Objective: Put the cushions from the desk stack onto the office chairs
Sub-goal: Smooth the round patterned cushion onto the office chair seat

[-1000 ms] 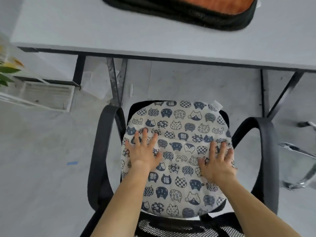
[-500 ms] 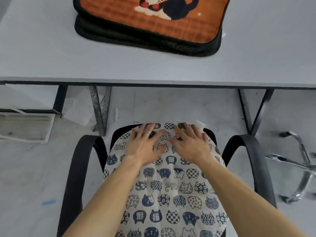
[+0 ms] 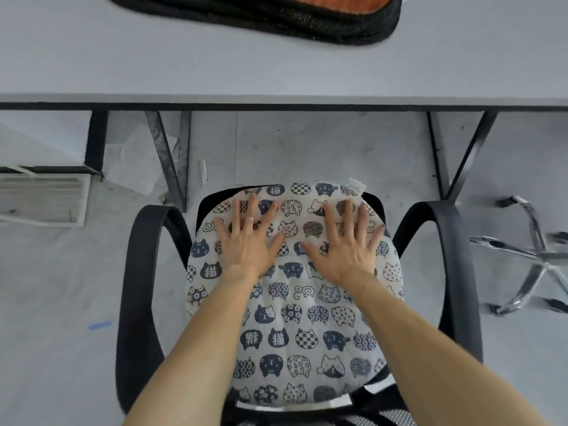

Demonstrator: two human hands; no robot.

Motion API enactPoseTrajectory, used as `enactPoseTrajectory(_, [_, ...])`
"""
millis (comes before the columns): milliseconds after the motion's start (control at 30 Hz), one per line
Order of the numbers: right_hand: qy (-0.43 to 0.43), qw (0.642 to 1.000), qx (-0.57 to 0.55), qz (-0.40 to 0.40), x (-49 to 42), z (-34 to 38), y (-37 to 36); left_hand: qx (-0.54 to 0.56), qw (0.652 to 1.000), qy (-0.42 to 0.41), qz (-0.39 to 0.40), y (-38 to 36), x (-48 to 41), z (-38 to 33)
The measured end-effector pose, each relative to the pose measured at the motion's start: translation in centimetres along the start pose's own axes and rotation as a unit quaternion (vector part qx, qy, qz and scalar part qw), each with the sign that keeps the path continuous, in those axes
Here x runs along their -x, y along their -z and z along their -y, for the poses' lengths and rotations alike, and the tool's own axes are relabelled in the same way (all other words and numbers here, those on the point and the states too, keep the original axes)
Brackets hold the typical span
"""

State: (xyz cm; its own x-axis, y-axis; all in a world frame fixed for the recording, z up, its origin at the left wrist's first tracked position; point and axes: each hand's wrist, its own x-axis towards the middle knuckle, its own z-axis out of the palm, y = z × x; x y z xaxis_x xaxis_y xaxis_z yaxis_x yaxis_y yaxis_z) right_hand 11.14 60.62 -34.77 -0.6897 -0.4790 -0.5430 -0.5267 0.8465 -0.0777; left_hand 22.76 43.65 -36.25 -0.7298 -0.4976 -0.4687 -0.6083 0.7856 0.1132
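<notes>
We see a round cream fabric cushion printed with navy cat faces [image 3: 307,302] lying flat on the seat of a black office chair with curved plastic armrests [image 3: 138,287], filling the seat almost from one armrest to the other, with a small white label sticking out at its far right edge. Our left hand [image 3: 249,241] lies palm down on the far left part of the cushion, fingers spread and straight, holding nothing, with a thin ring on one finger. Our right hand [image 3: 344,247] lies the same way on the far right part, flat and spread, gripping nothing; the two thumbs point toward each other with a short gap between them. Both bare forearms reach in from the bottom of the view. Beyond the chair stands a pale grey desk with dark metal legs [image 3: 153,63], and on its top, at the upper edge of the view, rests an orange-topped cushion with a black mesh border [image 3: 307,20], only partly visible; whether more cushions lie under it we cannot tell. On the grey floor to the right lies a chrome star-shaped chair base [image 3: 528,256], well apart from the armrest. At the left, beside a desk leg, sits a white slatted crate [image 3: 40,195].
</notes>
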Motion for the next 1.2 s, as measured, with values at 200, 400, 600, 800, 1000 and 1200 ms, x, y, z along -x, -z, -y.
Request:
enactPoseTrajectory(200, [0.024,0.986,0.008,0.167,12.5,0.7,-4.0,0.026,0.989,0.061,0.129,-2.4,11.7,0.2])
enactPoseTrajectory(400, [0.049,0.953,0.078,0.289,14.7,-0.1,-4.6,-0.011,0.970,0.024,0.243,-3.0,17.3,1.7])
enactPoseTrajectory(600, [0.039,0.950,0.145,0.274,13.2,-0.5,-6.9,-0.065,0.956,0.030,0.284,-4.7,15.5,2.1])
enactPoseTrajectory(800, [0.050,0.941,0.141,0.305,12.8,-0.5,-6.3,-0.055,0.952,0.027,0.301,-4.8,15.6,1.9])
enactPoseTrajectory(1000, [0.033,0.939,0.001,0.342,10.7,-1.3,-2.3,0.019,0.982,0.012,0.189,-3.3,16.3,2.8])
enactPoseTrajectory(1200, [-0.233,0.935,-0.266,-0.027,8.9,-4.0,-1.7,0.265,0.920,0.285,-0.049,-2.2,13.5,3.4])
